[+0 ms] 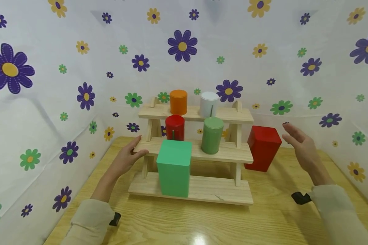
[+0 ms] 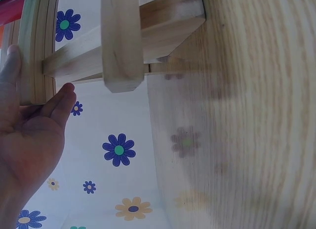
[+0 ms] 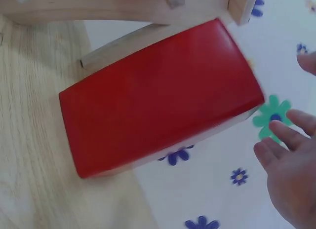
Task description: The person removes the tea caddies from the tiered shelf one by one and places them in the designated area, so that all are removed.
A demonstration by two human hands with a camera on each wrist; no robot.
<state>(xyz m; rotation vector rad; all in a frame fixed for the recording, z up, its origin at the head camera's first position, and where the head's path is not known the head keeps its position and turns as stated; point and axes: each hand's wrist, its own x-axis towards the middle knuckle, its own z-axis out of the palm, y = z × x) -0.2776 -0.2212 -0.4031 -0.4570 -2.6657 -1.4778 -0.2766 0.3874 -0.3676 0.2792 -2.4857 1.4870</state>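
Observation:
A three-tier wooden display stand stands on the table. My left hand holds the left end of its middle shelf; in the left wrist view the board lies between thumb and fingers. To the right of the stand, a red box rests upright on the table. My right hand is in the air just right of it, fingers extended; a gap shows between hand and box in the right wrist view. A green box stands on the bottom shelf, left of centre.
On the top shelf are an orange canister and a white canister. The middle shelf bears a red canister and a green canister. Flower-patterned cloth hangs behind and at both sides of the wooden table.

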